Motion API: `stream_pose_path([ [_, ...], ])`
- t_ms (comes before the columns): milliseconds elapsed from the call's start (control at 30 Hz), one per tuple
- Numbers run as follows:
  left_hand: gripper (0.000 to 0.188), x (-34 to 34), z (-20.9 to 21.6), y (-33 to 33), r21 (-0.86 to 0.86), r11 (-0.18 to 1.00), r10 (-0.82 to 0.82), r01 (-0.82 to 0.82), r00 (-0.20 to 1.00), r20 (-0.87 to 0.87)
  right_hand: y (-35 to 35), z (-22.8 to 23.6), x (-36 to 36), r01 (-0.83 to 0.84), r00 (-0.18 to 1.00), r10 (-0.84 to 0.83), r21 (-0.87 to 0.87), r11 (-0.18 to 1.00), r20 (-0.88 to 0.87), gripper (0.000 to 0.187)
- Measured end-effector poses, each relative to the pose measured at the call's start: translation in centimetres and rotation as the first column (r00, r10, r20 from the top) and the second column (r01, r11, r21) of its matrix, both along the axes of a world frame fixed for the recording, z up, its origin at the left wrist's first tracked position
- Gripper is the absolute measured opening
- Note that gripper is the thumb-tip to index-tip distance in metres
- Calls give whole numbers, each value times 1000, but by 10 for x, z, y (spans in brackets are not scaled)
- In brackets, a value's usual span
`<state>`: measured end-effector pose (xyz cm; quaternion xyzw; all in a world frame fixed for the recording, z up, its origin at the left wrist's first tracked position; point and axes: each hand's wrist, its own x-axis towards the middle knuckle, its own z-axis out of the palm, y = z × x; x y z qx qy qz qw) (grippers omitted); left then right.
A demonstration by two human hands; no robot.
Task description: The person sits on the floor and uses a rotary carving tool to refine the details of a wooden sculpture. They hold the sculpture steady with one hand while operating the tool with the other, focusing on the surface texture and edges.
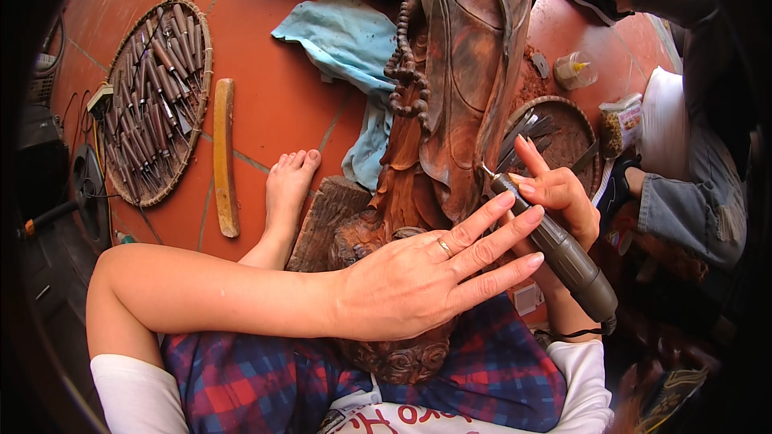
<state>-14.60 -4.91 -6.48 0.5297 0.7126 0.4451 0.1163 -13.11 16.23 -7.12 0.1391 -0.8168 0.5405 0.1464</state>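
A carved wooden statue (pixel 462 72), reddish brown with robe folds and a string of beads, lies lengthwise away from me, its near end in my lap. My right hand (pixel 567 197) grips a dark grey rotary carving tool (pixel 575 261) near its front end. The thin metal bit points at the statue's right edge; whether it touches the wood I cannot tell. Across the statue reaches my left hand (pixel 410 281), a ring on one finger. Its fingers are stretched out and apart, with the fingertips against the tool's body.
Left on the tiled floor are a round basket (pixel 205 72) of wooden-handled chisels and a wooden stick (pixel 224 157). A blue cloth (pixel 342 40) lies beside the statue. A second basket (pixel 591 124) with metal tools, a plastic jar (pixel 575 71) and another person's legs (pixel 691 213) are at right.
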Motion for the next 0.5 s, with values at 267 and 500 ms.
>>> stream_pose_path([
  [267,76,-1,0,-1,-9,1000,10,-10,1000,-11,0,-5,-2,2,1000,-2,-32,999,-7,21],
  [500,62,6,-2,-1,6,1000,27,-27,997,-69,-1,4,7,-31,998,31,-1,1000,50,18],
])
